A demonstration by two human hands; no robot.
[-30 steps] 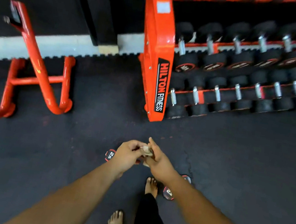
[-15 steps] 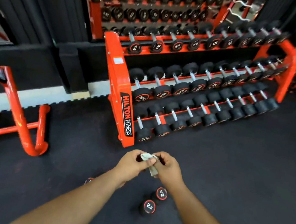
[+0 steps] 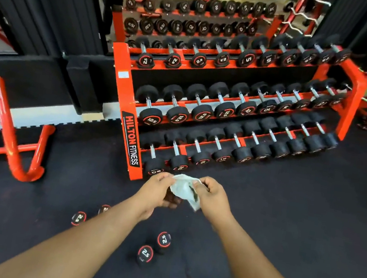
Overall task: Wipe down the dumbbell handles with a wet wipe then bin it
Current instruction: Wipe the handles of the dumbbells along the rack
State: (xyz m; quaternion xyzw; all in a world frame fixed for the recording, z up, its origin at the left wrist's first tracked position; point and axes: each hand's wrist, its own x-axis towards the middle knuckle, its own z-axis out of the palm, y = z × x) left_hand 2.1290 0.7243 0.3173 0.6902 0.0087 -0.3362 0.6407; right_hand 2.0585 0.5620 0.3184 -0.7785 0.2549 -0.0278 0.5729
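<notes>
both hands point(image 3: 157, 191) point(image 3: 213, 195) pinch the wet wipe point(image 3: 184, 190) between them.

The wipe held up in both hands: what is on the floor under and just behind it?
Below the wet wipe lie two 2.5 dumbbells on dark floor; two more end caps show left. The left hand and right hand cover the floor directly beneath.

Dumbbell rack point(image 3: 130, 116) ahead, wipe point(image 3: 184, 190) before it, floor dumbbells point(image 3: 153, 247) nearer, below hands.
</notes>
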